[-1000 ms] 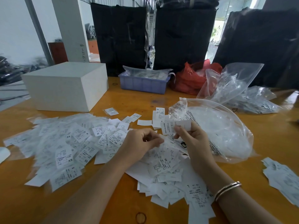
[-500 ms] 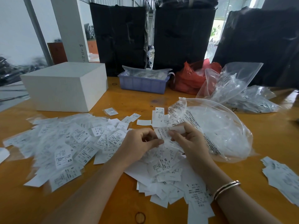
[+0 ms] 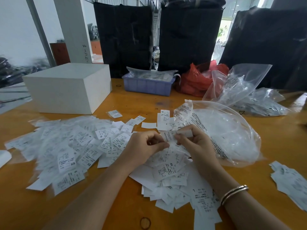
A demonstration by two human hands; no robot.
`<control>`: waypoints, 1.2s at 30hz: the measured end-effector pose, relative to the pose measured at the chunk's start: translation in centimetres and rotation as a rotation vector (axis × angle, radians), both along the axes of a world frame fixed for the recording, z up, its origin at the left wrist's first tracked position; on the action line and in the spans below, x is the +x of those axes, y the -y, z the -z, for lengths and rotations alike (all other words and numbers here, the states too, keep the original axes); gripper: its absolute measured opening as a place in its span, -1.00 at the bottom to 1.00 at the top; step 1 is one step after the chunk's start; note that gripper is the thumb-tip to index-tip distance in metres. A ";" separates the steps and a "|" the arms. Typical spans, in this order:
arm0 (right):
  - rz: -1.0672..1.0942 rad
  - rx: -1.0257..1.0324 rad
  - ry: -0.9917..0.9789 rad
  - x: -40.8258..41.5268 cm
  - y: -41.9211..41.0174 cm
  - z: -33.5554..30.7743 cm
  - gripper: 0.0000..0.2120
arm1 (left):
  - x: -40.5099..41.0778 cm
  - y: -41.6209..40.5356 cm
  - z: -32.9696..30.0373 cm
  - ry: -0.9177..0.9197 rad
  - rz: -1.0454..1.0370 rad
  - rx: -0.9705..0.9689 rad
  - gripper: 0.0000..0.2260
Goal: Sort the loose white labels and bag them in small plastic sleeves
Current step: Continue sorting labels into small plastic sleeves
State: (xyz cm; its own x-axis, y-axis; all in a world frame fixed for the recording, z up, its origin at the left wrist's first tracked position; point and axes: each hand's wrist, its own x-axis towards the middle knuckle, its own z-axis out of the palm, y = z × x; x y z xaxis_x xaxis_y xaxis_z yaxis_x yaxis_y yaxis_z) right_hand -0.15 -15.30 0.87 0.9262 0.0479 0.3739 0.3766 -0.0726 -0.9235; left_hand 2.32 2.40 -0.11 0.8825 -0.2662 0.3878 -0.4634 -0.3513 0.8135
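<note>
both hands (image 3: 169,143) pinching thin paper label (image 3: 171,136), crinkled clear bag (image 3: 229,135) beside

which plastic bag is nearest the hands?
The big clear bag with printed text, right beside the right hand; the other clear bags lie farther back.

- I take this for a garment packing floor or warehouse, not a home.
- My orange worktable (image 3: 126,103) is heaped with size labels (image 3: 66,161) marked XS, S, XL.
- Tall black-wrapped bales (image 3: 189,39) stand behind it.
- A lilac plastic bin (image 3: 147,86), clear poly bags (image 3: 239,83) and a plain white box (image 3: 66,87) sit along the far edge.
- A bare white column (image 3: 73,30) rises from open floor.
</note>
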 end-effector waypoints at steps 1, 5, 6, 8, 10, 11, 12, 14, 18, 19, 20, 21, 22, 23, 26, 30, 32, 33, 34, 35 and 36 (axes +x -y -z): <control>-0.003 -0.016 0.006 0.0 0.0 0.0 -0.77 | 0.0 0.0 0.0 0.003 0.000 0.002 -0.85; -0.001 -0.005 0.019 0.2 0.1 0.1 -0.77 | -0.1 -0.1 0.1 -0.002 0.010 -0.014 -0.88; 0.009 0.031 0.024 0.2 0.1 0.1 -0.78 | -0.1 -0.2 0.1 -0.007 0.010 -0.017 -0.88; 0.026 0.103 0.030 0.3 0.2 0.1 -0.85 | 0.0 -0.1 0.2 -0.025 -0.002 -0.003 -0.87; 0.035 0.124 0.028 0.3 0.3 0.2 -0.92 | 0.1 0.0 0.3 -0.040 -0.009 0.016 -0.86; 0.035 0.117 0.026 0.3 0.3 0.2 -0.92 | 0.1 0.0 0.4 -0.045 -0.009 0.019 -0.86; 0.034 0.099 0.024 0.2 0.2 0.3 -0.91 | 0.0 0.0 0.4 -0.049 -0.008 0.017 -0.86; 0.028 0.031 0.027 0.2 0.1 0.3 -0.89 | -0.1 0.0 0.3 -0.046 -0.004 0.006 -0.85; 0.000 -0.083 0.057 0.1 0.0 0.3 -0.92 | -0.1 0.0 0.0 -0.015 -0.009 0.005 -0.81; -0.002 -0.092 0.059 0.1 0.0 0.3 -0.92 | -0.2 0.0 0.0 -0.010 -0.011 0.006 -0.81; -0.001 -0.100 0.062 0.1 0.0 0.3 -0.92 | -0.1 0.1 0.0 -0.006 -0.012 0.006 -0.81; 0.001 -0.109 0.066 0.1 0.0 0.3 -0.92 | -0.1 0.1 0.0 -0.003 -0.012 0.006 -0.81; 0.006 -0.111 0.068 0.1 0.1 0.3 -0.90 | -0.1 0.0 0.0 0.003 -0.011 0.008 -0.81; 0.013 -0.102 0.068 0.2 0.1 0.3 -0.87 | -0.1 0.0 0.0 0.010 -0.010 0.010 -0.81; 0.038 -0.021 0.053 0.2 0.2 0.3 -0.82 | -0.1 -0.1 0.0 0.015 -0.012 0.012 -0.83; 0.051 0.039 0.041 0.1 0.0 0.2 -0.91 | -0.1 0.1 0.1 -0.017 -0.010 0.035 -0.83; 0.041 -0.011 0.048 0.0 -0.3 0.2 -0.91 | -0.1 0.1 0.1 -0.019 -0.012 0.035 -0.81; 0.033 -0.039 0.053 0.0 -0.3 0.2 -0.91 | -0.1 0.1 0.1 -0.017 -0.013 0.030 -0.79; 0.029 -0.068 0.059 0.0 -0.3 0.2 -0.91 | -0.1 0.1 0.1 -0.016 -0.014 0.025 -0.79; 0.029 -0.096 0.063 0.0 -0.3 0.2 -0.91 | -0.1 0.1 0.1 -0.014 -0.011 0.018 -0.78; 0.031 -0.116 0.065 0.0 -0.2 0.2 -0.92 | -0.1 0.0 0.2 -0.010 -0.007 0.010 -0.78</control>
State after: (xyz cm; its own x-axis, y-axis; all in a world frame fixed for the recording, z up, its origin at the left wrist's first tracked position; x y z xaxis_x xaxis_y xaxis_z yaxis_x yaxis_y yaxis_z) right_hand -0.11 -15.06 0.66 0.9019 0.0666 0.4267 0.4313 -0.1902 -0.8819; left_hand 2.23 2.35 -0.27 0.8885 -0.2635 0.3758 -0.4522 -0.3631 0.8146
